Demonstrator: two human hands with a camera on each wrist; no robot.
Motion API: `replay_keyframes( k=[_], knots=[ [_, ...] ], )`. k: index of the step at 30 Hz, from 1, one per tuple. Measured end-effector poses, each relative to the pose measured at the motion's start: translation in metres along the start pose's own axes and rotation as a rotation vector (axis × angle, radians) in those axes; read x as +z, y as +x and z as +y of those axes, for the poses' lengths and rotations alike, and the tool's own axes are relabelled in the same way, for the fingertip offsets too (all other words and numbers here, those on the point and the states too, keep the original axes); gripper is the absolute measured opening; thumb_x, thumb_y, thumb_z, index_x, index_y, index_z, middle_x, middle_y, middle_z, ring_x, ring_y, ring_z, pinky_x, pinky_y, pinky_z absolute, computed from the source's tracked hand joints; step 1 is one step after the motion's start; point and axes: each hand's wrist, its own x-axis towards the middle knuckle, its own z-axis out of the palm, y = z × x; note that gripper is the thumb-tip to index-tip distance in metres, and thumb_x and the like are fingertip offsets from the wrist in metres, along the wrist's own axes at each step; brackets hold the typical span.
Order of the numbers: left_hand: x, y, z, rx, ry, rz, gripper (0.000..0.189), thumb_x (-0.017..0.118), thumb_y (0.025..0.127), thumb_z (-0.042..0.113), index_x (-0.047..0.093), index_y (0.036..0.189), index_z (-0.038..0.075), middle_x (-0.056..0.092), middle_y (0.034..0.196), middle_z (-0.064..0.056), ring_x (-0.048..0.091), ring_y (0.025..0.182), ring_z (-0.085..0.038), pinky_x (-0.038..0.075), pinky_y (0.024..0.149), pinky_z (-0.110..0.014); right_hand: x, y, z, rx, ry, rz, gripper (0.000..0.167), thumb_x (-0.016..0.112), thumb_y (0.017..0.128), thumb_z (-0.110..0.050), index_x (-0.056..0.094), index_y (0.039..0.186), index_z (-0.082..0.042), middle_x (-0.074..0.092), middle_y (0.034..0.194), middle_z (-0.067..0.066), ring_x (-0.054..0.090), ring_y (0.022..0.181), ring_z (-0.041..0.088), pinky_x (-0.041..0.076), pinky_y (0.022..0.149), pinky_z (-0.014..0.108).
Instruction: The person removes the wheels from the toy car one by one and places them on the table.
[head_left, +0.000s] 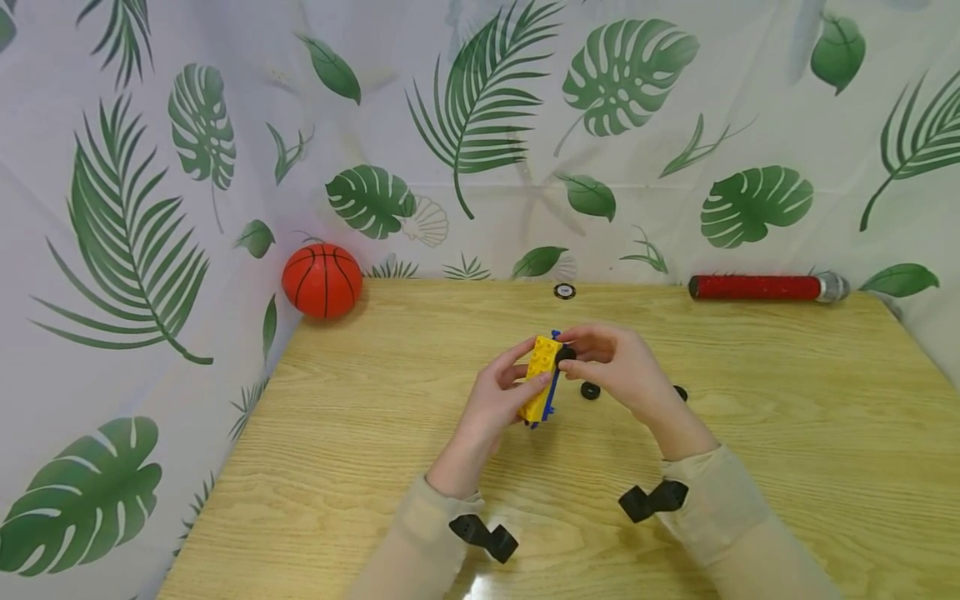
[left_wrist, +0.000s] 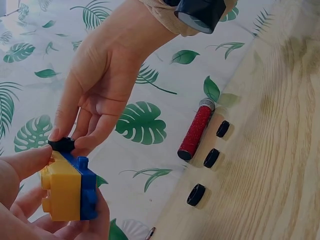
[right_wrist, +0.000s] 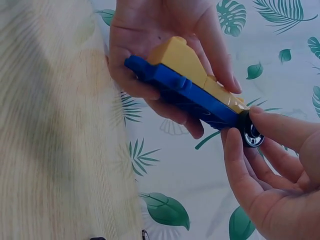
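My left hand [head_left: 491, 396] grips a toy car body [head_left: 538, 379], a yellow studded block on a blue base with short axle pegs. Thumb and fingers hold it from opposite sides above the table. In my right hand [head_left: 622, 367], thumb and fingertips pinch a small black toy wheel [right_wrist: 251, 131] right at one end of the blue base [right_wrist: 195, 102]. In the right wrist view the wheel overlaps the base's side by the yellow block's low end. A blue peg [right_wrist: 181, 82] nearer the other end carries no wheel.
On the wooden table [head_left: 360, 433], loose black wheels [left_wrist: 196, 194] lie in a row to the right of the toy. Along the back edge are a red ball [head_left: 322, 282], a round chip [head_left: 565, 291] and a red microphone [head_left: 757, 287]. A leaf-print cloth [head_left: 495, 242] hangs behind.
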Motion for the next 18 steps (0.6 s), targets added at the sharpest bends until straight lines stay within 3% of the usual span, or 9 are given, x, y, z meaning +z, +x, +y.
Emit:
replay_keyframes(
  k=[6, 18],
  knots=[
    [-0.0007, 0.0000, -0.0009, 0.033, 0.010, -0.015, 0.052, 0.069, 0.094, 0.017, 0.054, 0.142, 0.028, 0.067, 0.125, -0.013, 0.064, 0.089, -0.012, 0.050, 0.062, -0.022, -0.0023, -0.0020, 0.0020, 0.017, -0.014, 0.011, 0.038, 0.070, 0.093, -0.014, 0.062, 0.128, -0.004, 0.066, 0.116, 0.019, 0.068, 0.097, 0.021, 0.059, 0.082, 0.026],
    [0.0009, -0.0017, -0.0001, 0.022, 0.040, -0.003, 0.053, 0.070, 0.092, 0.010, 0.057, 0.140, 0.028, 0.065, 0.124, -0.012, 0.063, 0.097, -0.016, 0.053, 0.084, -0.035, -0.0025, -0.0041, 0.0050, 0.056, -0.051, 0.018, 0.041, 0.072, 0.092, -0.016, 0.062, 0.130, -0.006, 0.067, 0.114, 0.018, 0.071, 0.101, 0.027, 0.058, 0.088, 0.041]
  ],
)
